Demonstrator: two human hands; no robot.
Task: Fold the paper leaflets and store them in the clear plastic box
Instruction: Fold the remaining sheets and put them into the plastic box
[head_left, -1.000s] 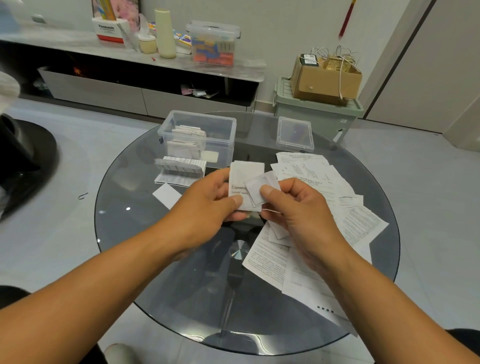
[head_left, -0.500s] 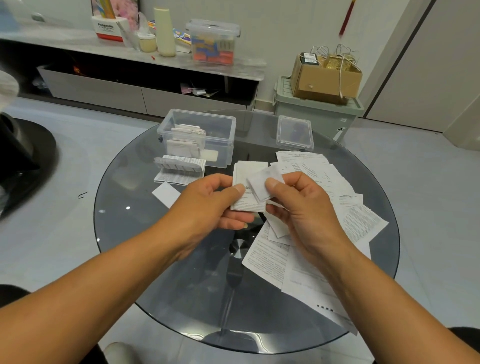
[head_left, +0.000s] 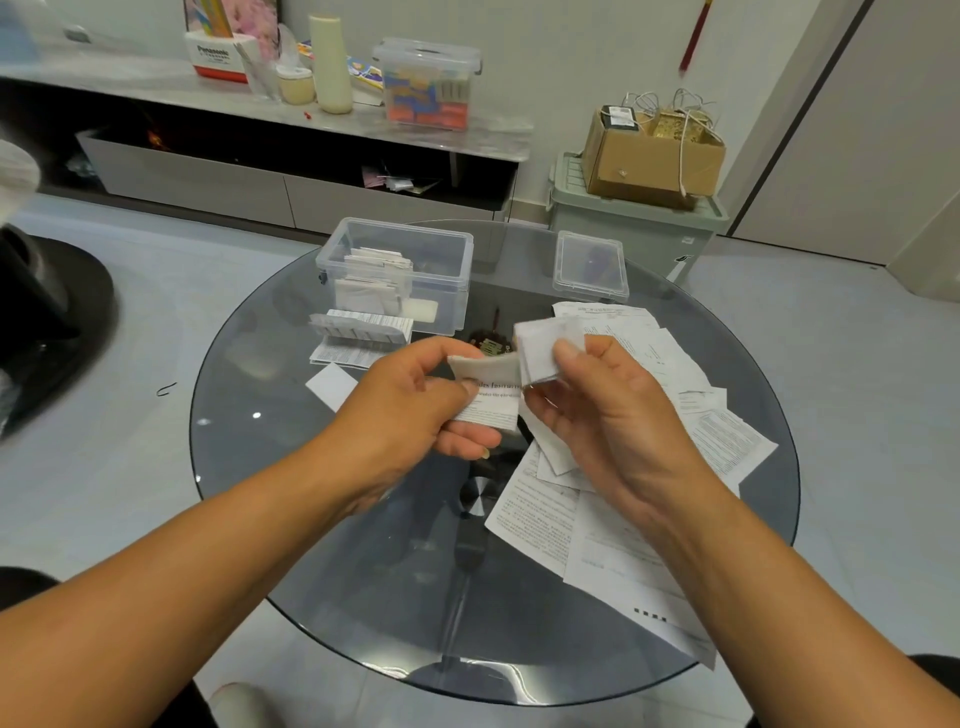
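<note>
I see both forearms bare to the frame's edge, no sleeves, watch or rings on my left hand (head_left: 415, 400) or right hand (head_left: 613, 415).

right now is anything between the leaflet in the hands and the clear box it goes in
Nothing visible blocks it. The leaflet is held by the left hand and right hand above the glass table. The clear plastic box stands open-topped behind it; its lid lies apart, to the right.

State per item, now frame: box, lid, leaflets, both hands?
Clear plastic box: open, partly filled with folded leaflets.
Clear lid: off, lying on round glass table.
Printed paper leaflet: half-folded, held by both hands.
Loose leaflets: unfolded, piled.
Left hand: gripping.
Right hand: pinching.
</note>
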